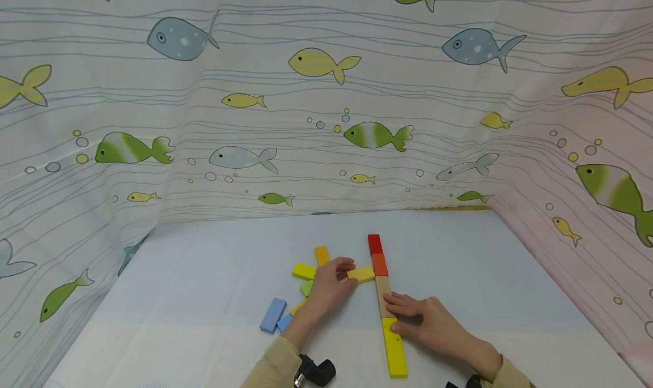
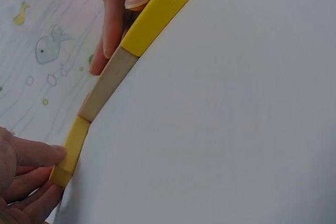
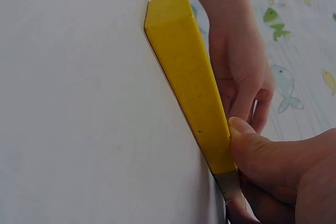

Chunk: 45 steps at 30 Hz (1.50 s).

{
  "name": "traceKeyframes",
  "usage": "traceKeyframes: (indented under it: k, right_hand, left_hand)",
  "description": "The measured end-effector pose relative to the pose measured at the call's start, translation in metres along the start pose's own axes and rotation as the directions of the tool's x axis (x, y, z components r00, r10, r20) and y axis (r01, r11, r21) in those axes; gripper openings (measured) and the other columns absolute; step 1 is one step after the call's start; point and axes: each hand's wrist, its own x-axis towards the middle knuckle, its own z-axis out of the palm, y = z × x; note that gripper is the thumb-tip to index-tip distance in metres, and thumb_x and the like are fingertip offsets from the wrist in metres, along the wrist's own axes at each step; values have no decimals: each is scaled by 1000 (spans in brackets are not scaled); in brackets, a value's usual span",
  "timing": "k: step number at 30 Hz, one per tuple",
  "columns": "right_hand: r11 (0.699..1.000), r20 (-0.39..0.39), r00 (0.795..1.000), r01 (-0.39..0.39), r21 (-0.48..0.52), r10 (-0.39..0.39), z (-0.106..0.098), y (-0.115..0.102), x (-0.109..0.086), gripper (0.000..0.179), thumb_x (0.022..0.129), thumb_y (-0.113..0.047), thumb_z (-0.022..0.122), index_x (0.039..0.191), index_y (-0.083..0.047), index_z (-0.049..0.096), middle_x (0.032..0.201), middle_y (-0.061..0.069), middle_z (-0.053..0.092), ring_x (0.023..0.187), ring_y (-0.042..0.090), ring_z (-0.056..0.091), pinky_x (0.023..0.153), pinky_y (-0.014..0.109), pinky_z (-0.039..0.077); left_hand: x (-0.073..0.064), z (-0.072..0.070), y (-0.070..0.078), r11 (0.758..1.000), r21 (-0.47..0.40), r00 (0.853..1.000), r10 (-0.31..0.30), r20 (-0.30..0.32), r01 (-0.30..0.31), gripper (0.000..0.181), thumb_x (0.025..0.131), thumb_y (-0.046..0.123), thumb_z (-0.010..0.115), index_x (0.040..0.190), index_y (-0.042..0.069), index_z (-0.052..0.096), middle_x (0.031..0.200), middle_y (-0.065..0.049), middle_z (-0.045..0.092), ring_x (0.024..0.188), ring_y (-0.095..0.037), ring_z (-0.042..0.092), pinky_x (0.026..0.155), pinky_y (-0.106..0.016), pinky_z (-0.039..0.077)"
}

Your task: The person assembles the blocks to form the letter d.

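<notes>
My left hand (image 1: 331, 283) pinches one end of a pale yellow wooden block (image 1: 361, 274); its other end meets the side of a row of blocks. That row runs away from me: a long bright yellow block (image 1: 395, 348) nearest, then a plain wood block (image 1: 383, 296), an orange block (image 1: 380, 264) and a red block (image 1: 374, 244) farthest. My right hand (image 1: 433, 323) rests along the row's right side, its extended fingers at the plain block and its thumb (image 3: 249, 142) against the yellow block's side. The left wrist view shows the pale yellow block (image 2: 75, 142) between thumb and fingers.
Left of the row lie loose blocks, partly behind my left arm: an amber block (image 1: 322, 255), a yellow one (image 1: 304, 271), a green one (image 1: 306, 288) and a blue one (image 1: 273, 315). A fish-patterned curtain (image 1: 285, 122) surrounds the white table (image 1: 204, 280) at the back and sides.
</notes>
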Motion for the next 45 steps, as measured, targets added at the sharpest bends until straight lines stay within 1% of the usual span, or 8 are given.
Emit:
traceKeyframes:
  k: [7,11,15,23,30,35,40,45]
  right_hand:
    - [1000,5,1000,-24,11,24,-2,-1,0,55,87,-50,72,130,-16,67,139,-12,59,134,20,52,105,44,48]
    - [1000,5,1000,-22,20,22,-2,-1,1,55,87,-48,72,130,-15,67,139,-10,59,134,22,52,105,47,47]
    - [1000,5,1000,-21,21,20,-2,-1,1,54,87,-48,72,130,-14,67,138,-9,60,134,22,52,105,47,47]
    - [1000,12,1000,-23,20,22,-2,-2,0,54,88,-49,72,130,-15,67,139,-10,60,134,23,53,105,46,47]
    - [999,26,999,-41,25,41,-3,-3,1,54,88,-48,72,131,-15,67,139,-9,59,135,23,52,106,49,45]
    - [999,28,999,-40,21,39,-2,-3,1,55,88,-49,71,131,-15,66,140,-10,58,135,23,51,107,45,46]
    - [1000,17,1000,-26,17,26,-1,-3,1,54,88,-48,71,130,-14,67,140,-8,59,135,25,52,106,47,46]
    - [998,29,998,-58,14,58,0,-3,0,57,87,-51,71,131,-15,66,140,-11,58,135,22,51,107,45,46]
  left_hand:
    - [1,0,2,1000,-3,1000,-2,3,2,36,92,6,70,126,2,62,120,-10,69,114,-26,63,100,-39,53]
    - [1,-1,2,1000,-3,1000,-10,3,10,37,91,6,71,127,3,62,121,-10,68,114,-26,63,100,-39,53]
    - [2,-1,2,1000,0,1000,-11,6,11,39,90,6,72,127,3,62,122,-10,68,114,-26,64,100,-39,53]
    - [3,-7,-1,1000,3,1000,25,6,-25,39,89,8,73,126,2,64,121,-10,69,113,-26,63,99,-37,54]
    - [-2,-29,-7,997,9,997,74,8,-74,35,91,13,72,124,3,65,120,-10,70,113,-27,63,99,-40,54]
    - [-8,-48,-8,994,2,994,106,23,-106,34,92,12,72,124,3,65,121,-13,69,115,-30,63,100,-43,53]
    - [-9,-69,-11,994,11,994,112,-16,-112,32,91,9,72,122,3,67,121,-12,69,115,-31,63,100,-43,53]
    - [-6,-90,-27,998,33,996,65,-62,-63,32,89,6,73,121,6,69,119,-6,70,114,-27,64,99,-40,54]
